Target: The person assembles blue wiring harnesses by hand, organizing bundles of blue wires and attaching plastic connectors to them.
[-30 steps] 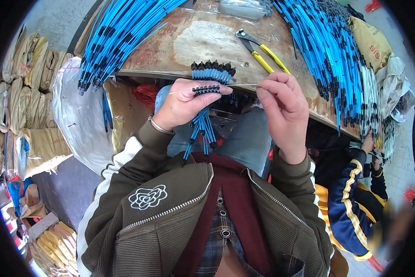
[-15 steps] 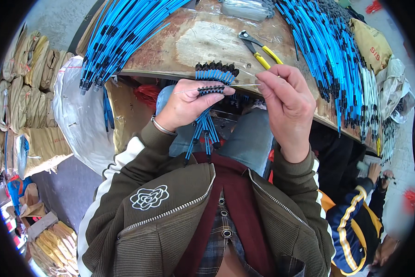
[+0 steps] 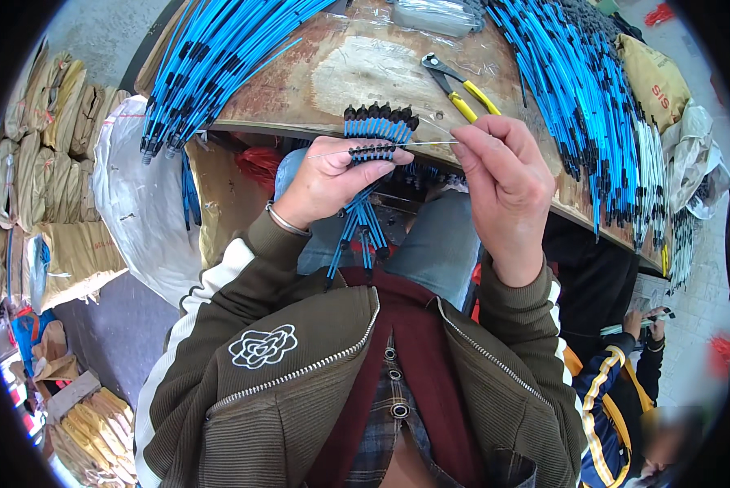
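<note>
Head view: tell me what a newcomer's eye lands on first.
Blue rods leap out first, fanned at the table's left and right. At centre, the left hand grips a smaller bunch, a thin wire running across it to the right hand. Yellow-handled pliers lie on the table beyond the right hand.

A worn wooden table (image 3: pixel 280 98) with a pale patch (image 3: pixel 365 69) stands over grey floor (image 3: pixel 113 337)

A workshop: the worn wooden surface (image 3: pixel 365 77) carries bundles of slim blue strands (image 3: pixel 198 73) at eleven and two o'clock, pliers (image 3: pixel 462 98) at one; tan sacks (image 3: pixel 52 110) pile at ten, a co-worker (image 3: pixel 601 415) at four.
</note>
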Available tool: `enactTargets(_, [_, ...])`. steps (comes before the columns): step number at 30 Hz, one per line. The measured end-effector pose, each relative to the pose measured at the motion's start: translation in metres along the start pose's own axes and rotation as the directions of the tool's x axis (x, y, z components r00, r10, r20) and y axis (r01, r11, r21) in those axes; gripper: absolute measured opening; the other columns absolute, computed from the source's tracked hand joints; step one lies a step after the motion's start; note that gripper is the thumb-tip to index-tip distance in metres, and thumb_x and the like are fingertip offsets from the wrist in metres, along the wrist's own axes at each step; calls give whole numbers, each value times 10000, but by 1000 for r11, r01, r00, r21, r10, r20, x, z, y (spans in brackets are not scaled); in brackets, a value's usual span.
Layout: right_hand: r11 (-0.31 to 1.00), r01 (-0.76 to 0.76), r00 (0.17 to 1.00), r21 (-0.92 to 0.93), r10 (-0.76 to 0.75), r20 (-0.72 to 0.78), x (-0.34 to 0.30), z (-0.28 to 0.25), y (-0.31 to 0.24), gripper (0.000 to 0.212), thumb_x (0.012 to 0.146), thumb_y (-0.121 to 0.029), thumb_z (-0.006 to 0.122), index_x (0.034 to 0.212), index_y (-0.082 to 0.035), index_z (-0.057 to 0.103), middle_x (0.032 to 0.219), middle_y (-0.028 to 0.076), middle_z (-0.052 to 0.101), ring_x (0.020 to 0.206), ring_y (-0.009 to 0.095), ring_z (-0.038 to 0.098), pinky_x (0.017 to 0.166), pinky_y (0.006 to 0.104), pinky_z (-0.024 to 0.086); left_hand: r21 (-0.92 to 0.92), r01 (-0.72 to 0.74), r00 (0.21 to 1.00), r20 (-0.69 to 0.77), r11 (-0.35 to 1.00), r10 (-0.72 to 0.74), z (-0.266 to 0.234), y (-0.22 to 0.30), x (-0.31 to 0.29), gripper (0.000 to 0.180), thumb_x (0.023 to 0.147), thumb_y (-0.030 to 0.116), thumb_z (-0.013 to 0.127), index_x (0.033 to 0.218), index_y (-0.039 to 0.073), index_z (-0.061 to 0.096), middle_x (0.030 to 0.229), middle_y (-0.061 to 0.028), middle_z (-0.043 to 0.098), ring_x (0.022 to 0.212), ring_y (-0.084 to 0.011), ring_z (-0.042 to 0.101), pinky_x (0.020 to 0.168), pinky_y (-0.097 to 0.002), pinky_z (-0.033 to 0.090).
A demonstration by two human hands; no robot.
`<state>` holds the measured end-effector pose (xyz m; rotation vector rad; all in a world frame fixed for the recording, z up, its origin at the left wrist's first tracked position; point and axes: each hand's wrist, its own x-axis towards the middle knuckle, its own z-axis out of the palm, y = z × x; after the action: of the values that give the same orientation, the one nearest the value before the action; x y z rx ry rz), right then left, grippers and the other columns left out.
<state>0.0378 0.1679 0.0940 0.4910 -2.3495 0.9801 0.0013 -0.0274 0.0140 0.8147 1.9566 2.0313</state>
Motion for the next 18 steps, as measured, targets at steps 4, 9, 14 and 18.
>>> enactTargets(4, [1000, -3, 1000, -13, 3, 1, -1, 1, 0, 144, 744, 28, 662, 885, 7, 644, 822, 83, 573, 699, 164, 558, 615, 237, 436, 0, 14, 1000, -11, 1000, -14, 1, 2, -1, 164, 820, -45, 564, 973, -24, 617, 997, -142, 653, 971, -191, 601, 884, -325, 455])
enactTargets(9, [998, 32, 999, -48, -32, -8, -1, 4, 1, 147, 738, 23, 669, 881, -5, 648, 811, 82, 573, 682, 173, 567, 604, 245, 448, 46, 6, 1000, -4, 999, -6, 0, 1, 0, 168, 812, -32, 571, 969, -18, 631, 991, -122, 658, 958, -182, 604, 876, -320, 455])
enactTargets(14, [980, 107, 989, -169, -123, -84, -1, 8, 3, 218, 666, 30, 662, 862, -61, 634, 784, 74, 566, 649, 207, 579, 564, 296, 471, 56, -12, 1000, 1, 998, 12, 3, 3, 2, 172, 810, -14, 574, 970, -14, 639, 984, -105, 662, 949, -178, 606, 866, -316, 458])
enactTargets(18, [970, 133, 983, -203, -155, -97, 0, 9, 4, 231, 655, 33, 660, 863, -64, 631, 783, 70, 565, 644, 202, 574, 557, 298, 468, 26, -9, 1000, -8, 1000, 9, 4, 3, 2, 174, 809, -7, 574, 969, -11, 644, 977, -98, 664, 945, -178, 607, 858, -313, 459])
